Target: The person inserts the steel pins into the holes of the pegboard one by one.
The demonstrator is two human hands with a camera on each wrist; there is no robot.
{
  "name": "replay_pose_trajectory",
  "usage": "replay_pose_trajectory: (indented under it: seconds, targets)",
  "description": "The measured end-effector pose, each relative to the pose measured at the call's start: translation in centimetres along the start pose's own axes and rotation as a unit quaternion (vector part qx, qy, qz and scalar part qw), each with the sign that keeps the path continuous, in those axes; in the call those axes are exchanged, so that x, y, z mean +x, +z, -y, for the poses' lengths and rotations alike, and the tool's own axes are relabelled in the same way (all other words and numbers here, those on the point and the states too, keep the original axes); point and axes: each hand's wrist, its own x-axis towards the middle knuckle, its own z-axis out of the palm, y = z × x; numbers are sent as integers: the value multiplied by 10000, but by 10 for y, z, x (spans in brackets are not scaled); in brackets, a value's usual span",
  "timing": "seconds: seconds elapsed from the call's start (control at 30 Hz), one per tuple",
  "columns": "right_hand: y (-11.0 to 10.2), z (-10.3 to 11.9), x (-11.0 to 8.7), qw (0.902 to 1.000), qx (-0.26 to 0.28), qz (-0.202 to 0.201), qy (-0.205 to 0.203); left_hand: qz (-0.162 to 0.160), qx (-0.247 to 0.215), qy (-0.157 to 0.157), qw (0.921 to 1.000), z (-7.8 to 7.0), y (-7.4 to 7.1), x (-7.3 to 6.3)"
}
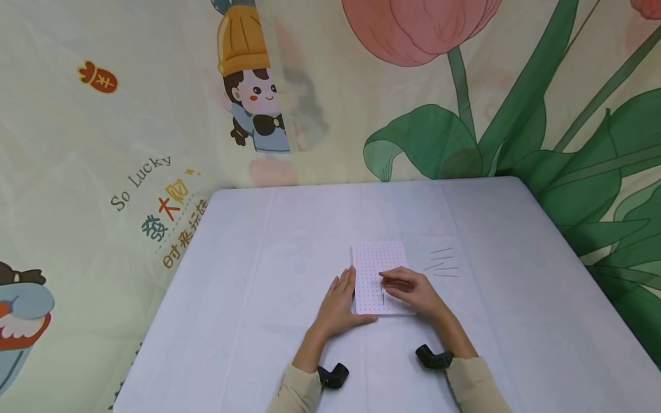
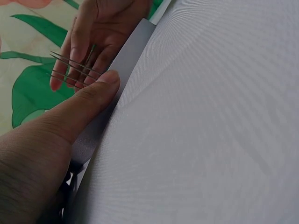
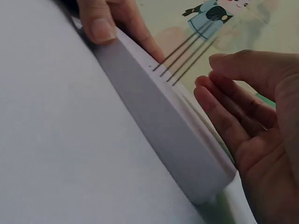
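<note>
A white board [image 1: 369, 258] with a grid of small holes lies on the table. Several thin dark needles [image 3: 180, 58] stand up from it near its front edge. My left hand [image 1: 337, 307] steadies the board, its straight fingers along the left side and its thumb [image 2: 96, 95] on the near edge. Over the board's right half is my right hand [image 1: 413, 289]. In the right wrist view its thumb [image 3: 233, 65] and bent fingers [image 3: 222, 112] are close to the needles, with a gap between the tips and nothing visibly pinched.
Several loose needles [image 1: 441, 265] lie to the right of the board on the white-covered table [image 1: 289, 241]. A patterned cloth [image 1: 320, 103] with flowers and cartoon figures hangs behind the table. Black devices [image 1: 334, 376] are worn on both wrists.
</note>
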Motion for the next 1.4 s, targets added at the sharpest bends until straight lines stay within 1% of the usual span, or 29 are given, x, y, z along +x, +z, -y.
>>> replay_pose_trajectory:
  seconds: [0.07,0.13,0.2,0.23,0.3,0.37,0.43,0.5,0.6,0.7,0.83,0.97,1.1,1.27,1.4]
  targets:
    - [-7,-2,-4,9996,135,-135,195,6,6,-15,10000,0,1,-1]
    - [-17,-9,-8,9986,88,-417,297,-2,22,-26,10000,-1,2,-1]
    - [-28,-16,-13,9952,-235,-862,403,-32,43,-16,10000,-1,2,-1]
    - [-35,-21,-15,9917,-401,-1124,471,-41,54,-13,10000,-1,2,-1]
    - [-48,-32,-21,9803,-794,-1715,578,-51,51,-10,10000,-2,1,-1]
    - [-59,-37,-27,9651,-1150,-2241,722,-57,33,-6,10000,-2,1,-1]
    - [-69,-41,-32,9491,-1548,-2607,852,-46,29,-20,10000,-2,1,-1]
    - [-77,-45,-37,9352,-1906,-2824,965,-51,40,-22,10000,-2,1,-1]
    - [-85,-50,-42,9196,-2397,-2912,1094,-70,62,-18,10000,-2,2,-1]
    - [-88,-53,-44,9143,-2629,-2902,1038,-75,66,-3,10000,-2,2,-1]
    - [-88,-54,-44,9130,-2838,-2780,924,-91,68,30,9999,-1,2,0]
    - [-88,-54,-42,9107,-3070,-2592,956,-112,94,51,9999,-1,1,0]
    - [-89,-53,-41,9061,-3303,-2428,1051,-63,109,28,9999,-1,0,1]
    - [-88,-53,-41,9035,-3395,-2307,1235,15,109,-36,9999,-2,0,1]
    - [-87,-53,-42,9022,-3439,-2260,1289,36,98,-50,9999,-2,1,1]
